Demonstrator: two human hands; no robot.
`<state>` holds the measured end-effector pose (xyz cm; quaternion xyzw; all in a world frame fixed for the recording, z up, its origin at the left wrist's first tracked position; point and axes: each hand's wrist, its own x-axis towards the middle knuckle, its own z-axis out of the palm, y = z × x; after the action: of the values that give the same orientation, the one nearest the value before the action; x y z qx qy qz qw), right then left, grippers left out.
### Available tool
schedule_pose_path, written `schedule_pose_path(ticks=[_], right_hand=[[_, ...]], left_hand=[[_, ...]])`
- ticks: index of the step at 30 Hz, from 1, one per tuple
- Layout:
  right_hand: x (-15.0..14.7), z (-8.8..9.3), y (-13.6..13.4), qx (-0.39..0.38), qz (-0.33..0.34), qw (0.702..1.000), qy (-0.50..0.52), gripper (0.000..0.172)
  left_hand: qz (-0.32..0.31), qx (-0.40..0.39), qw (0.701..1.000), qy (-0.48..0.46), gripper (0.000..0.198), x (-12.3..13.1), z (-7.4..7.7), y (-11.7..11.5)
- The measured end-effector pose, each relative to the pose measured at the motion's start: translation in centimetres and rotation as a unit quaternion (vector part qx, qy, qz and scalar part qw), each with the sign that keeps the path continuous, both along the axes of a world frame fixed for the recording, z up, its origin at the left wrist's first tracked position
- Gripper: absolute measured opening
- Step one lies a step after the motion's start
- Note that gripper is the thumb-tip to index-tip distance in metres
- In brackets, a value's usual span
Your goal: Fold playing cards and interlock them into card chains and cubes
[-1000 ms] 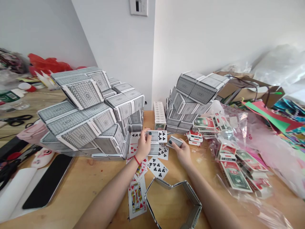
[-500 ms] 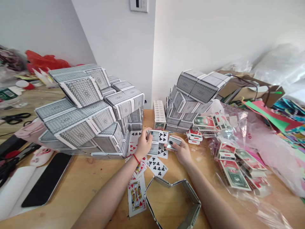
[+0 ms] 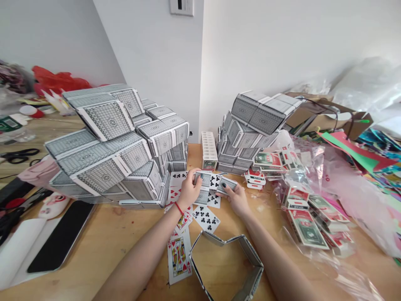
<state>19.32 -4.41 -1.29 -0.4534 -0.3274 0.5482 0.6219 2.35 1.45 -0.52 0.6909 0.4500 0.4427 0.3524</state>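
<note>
My left hand (image 3: 189,190) is closed on a folded club card piece (image 3: 209,179) held just above the wooden table (image 3: 119,234). My right hand (image 3: 236,196) pinches a second folded grey-backed card piece (image 3: 228,184) and presses it against the right end of the first. Loose face-up cards lie under both hands: a club card (image 3: 207,218) and a king of hearts (image 3: 178,256). A ring of joined folded cards (image 3: 228,267) lies in front of my forearms.
Two big stacks of folded grey card blocks stand at left (image 3: 109,146) and right (image 3: 250,129), with a small white card column (image 3: 209,149) between them. Card boxes in plastic bags (image 3: 307,209) fill the right side. A dark tablet (image 3: 59,238) and scissors (image 3: 19,155) lie left.
My right hand has moved left with its folded piece, from apart to touching the piece in my left hand. The left hand has barely shifted.
</note>
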Motion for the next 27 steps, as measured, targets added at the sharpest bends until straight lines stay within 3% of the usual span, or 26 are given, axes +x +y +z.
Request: schedule_pose_path(ticks=[7, 17, 21, 27], right_hand=[[0.2, -0.4, 0.0, -0.006, 0.011, 1.000, -0.012, 0.035], [-0.4, -0.1, -0.2, 0.009, 0.083, 0.994, -0.071, 0.034], [-0.6, 0.0, -0.2, 0.021, 0.079, 0.987, -0.136, 0.032], [-0.3, 0.2, -0.3, 0.023, 0.092, 0.988, -0.119, 0.033]], left_hand=[[-0.054, -0.008, 0.998, 0.009, 0.028, 0.1, 0.3, -0.3], [-0.033, -0.015, 0.999, -0.017, 0.022, 1.4, -0.3, -1.1], [-0.043, -0.041, 0.998, -0.026, 0.021, 1.5, -0.3, -1.1], [-0.104, -0.096, 0.985, -0.103, 0.039, 1.3, 0.2, -0.9]])
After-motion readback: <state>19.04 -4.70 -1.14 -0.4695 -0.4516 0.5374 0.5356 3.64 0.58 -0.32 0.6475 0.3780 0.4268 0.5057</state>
